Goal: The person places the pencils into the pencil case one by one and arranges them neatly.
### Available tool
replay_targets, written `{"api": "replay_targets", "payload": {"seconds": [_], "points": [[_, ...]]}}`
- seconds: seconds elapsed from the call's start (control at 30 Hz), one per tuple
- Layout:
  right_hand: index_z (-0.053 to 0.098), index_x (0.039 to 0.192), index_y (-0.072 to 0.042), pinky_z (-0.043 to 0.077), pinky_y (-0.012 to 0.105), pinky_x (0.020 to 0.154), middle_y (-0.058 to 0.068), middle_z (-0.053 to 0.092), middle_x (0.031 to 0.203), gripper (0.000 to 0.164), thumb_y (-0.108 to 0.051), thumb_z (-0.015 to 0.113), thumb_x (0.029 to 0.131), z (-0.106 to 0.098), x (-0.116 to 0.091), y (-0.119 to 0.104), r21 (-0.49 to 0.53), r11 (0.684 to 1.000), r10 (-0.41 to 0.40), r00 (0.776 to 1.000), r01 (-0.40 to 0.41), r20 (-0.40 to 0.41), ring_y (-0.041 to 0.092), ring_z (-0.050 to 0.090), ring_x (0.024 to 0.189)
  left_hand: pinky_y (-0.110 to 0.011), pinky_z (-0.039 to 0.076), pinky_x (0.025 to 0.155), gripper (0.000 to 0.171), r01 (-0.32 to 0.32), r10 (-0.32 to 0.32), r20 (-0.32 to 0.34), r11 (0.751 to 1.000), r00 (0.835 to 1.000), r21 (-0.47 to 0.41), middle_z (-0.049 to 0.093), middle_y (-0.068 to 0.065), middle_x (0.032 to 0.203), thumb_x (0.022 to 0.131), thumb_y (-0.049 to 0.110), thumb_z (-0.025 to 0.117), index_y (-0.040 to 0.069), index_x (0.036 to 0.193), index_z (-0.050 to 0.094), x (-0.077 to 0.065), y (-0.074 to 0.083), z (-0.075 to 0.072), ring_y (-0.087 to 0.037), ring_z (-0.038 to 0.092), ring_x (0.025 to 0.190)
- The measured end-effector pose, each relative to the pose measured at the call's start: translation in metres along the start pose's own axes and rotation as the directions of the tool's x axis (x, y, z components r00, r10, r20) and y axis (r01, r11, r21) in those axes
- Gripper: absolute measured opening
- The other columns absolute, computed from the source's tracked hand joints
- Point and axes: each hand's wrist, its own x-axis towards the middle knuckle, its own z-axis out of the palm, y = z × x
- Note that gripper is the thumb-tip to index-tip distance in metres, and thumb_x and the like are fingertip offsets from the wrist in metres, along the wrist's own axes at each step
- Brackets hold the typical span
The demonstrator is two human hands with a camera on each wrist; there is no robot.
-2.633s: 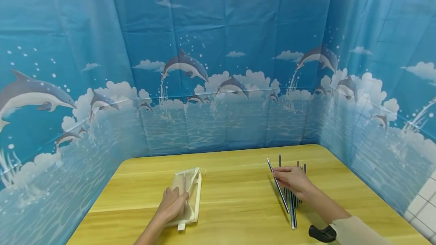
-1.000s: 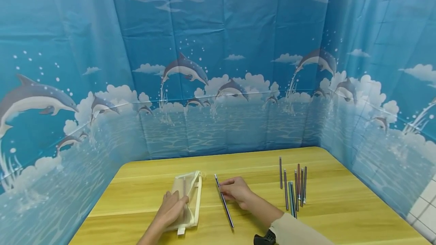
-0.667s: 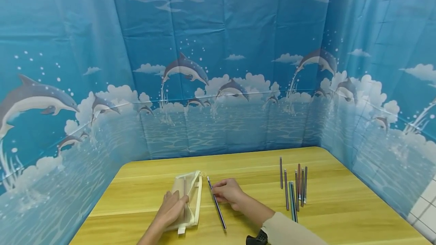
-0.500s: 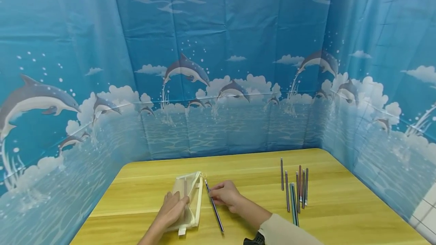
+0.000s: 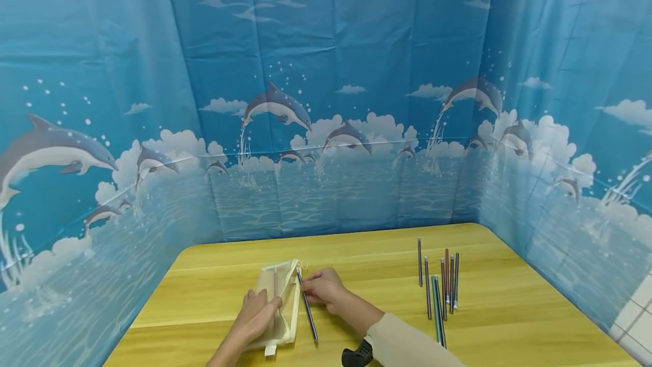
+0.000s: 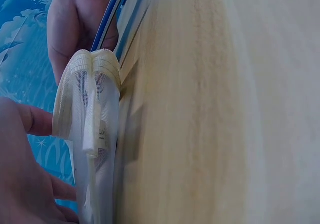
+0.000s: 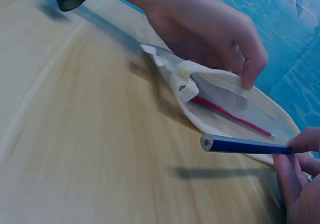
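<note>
A cream, see-through mesh pencil pouch (image 5: pixel 291 321) lies on the table. My left hand (image 5: pixel 253 316) holds its upper layer, thumb over the zip edge. In the right wrist view the pouch's mouth gapes, and a red pencil (image 7: pixel 232 115) lies inside. My right hand (image 5: pixel 326 289) pinches a dark blue pencil (image 5: pixel 309 315) between thumb and fingers. That pencil is held along the pouch's right edge; its far end overlaps the pouch's upper corner. In the right wrist view its flat, unsharpened end (image 7: pixel 206 142) points away from the hand, above the table.
Several pencils, among them a teal pencil (image 5: pixel 437 310) and a reddish pencil (image 5: pixel 447 276), lie loosely side by side on the right of the yellow wood-grain table (image 5: pixel 372 254). A dolphin-print curtain (image 5: pixel 326 186) surrounds the table's back and sides.
My right hand has carried the dark blue pencil leftward from the pencil group to the pouch's right edge. My left hand has stayed on the pouch.
</note>
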Motion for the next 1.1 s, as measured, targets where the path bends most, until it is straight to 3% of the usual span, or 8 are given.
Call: {"api": "replay_targets", "payload": {"seconds": [0.17,0.37,0.6,0.97,1.1], "points": [[0.072,0.104,0.007,0.061,0.031,0.063,0.011,0.070,0.087,0.016,0.000,0.075,0.090,0.012,0.003,-0.004,0.025,1.000,0.010,0.999,-0.009,-0.045,0.016,0.070,0.071,-0.074,0.011,0.114,0.079,0.003,-0.003,0.003,1.000,1.000,0.014,0.025,-0.047,0.153,0.093,0.039,0.057,-0.022,0.142,0.043,0.000,0.001,0.000,-0.061,0.009,0.147],[0.074,0.099,0.006,0.057,0.025,0.052,0.012,0.069,0.075,0.012,0.002,0.075,0.087,0.026,0.006,-0.007,0.025,0.999,0.036,0.995,-0.034,-0.094,0.010,0.062,0.053,-0.074,0.012,0.114,0.076,-0.006,0.006,0.007,1.000,1.000,0.014,0.025,-0.048,0.152,0.094,0.037,0.056,-0.022,0.141,0.045,0.002,-0.001,0.000,-0.062,0.008,0.146],[0.071,0.090,0.001,0.056,0.024,0.051,0.010,0.069,0.073,0.007,0.000,0.078,0.087,0.035,0.009,-0.010,-0.024,0.998,0.049,0.990,-0.053,-0.133,0.010,0.061,0.050,-0.074,0.016,0.114,0.077,0.009,-0.009,0.008,1.000,1.000,0.006,0.020,-0.049,0.153,0.092,0.039,0.056,-0.021,0.141,0.047,0.001,0.000,0.000,-0.061,0.009,0.147],[0.067,0.085,-0.001,0.057,0.028,0.049,0.010,0.064,0.078,0.015,0.009,0.078,0.084,0.055,0.018,-0.003,-0.105,0.994,-0.057,0.974,0.035,-0.219,0.015,0.065,0.049,-0.073,0.020,0.113,0.074,-0.002,0.002,0.010,1.000,1.000,0.027,0.023,-0.049,0.153,0.092,0.039,0.056,-0.019,0.138,0.050,0.004,-0.001,0.000,-0.060,0.012,0.147],[0.068,0.086,0.000,0.057,0.027,0.049,0.010,0.064,0.080,0.013,0.010,0.076,0.085,0.055,0.018,-0.002,-0.075,0.996,-0.058,0.977,0.044,-0.204,0.014,0.064,0.050,-0.072,0.018,0.114,0.076,-0.006,0.006,0.008,1.000,1.000,0.028,0.025,-0.048,0.153,0.092,0.039,0.055,-0.020,0.140,0.047,0.003,-0.002,0.001,-0.060,0.012,0.147]]}}
